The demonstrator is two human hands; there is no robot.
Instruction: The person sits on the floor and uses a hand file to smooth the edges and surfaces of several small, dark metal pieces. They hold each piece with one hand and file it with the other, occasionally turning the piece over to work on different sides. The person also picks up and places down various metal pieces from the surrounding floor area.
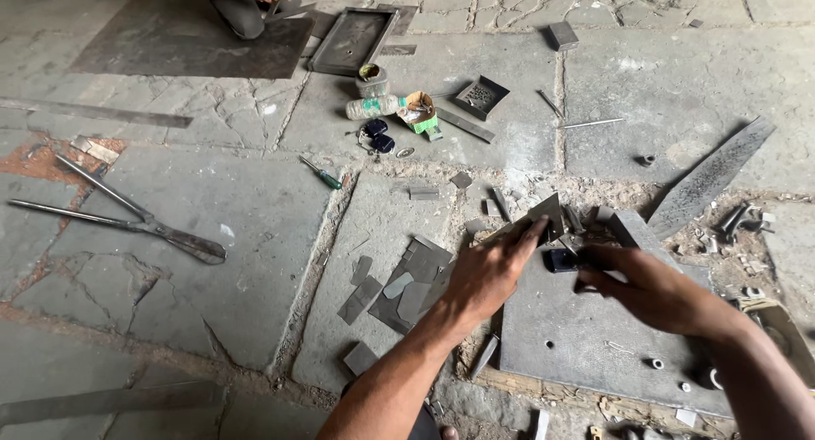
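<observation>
My left hand (488, 270) pinches a small grey sheet-metal piece (543, 212) by its edge, above the near end of a thick steel plate (586, 338). My right hand (637, 283) reaches in from the right, its fingers closed around a small dark block (560, 260) lying on that plate. Both hands meet over the plate's top edge, where several small metal offcuts (586, 219) lie. Just left of my left hand lies a loose pile of flat grey metal cutouts (407, 283) on the stone floor.
Large tin snips (127, 219) lie at left, a green-handled screwdriver (323, 175) at centre. A long, narrow, pointed metal strip (709, 181) lies at right. A tin, bottle and small tray (480, 96) sit farther off. Another person (250, 2) crouches by a dark sheet at top.
</observation>
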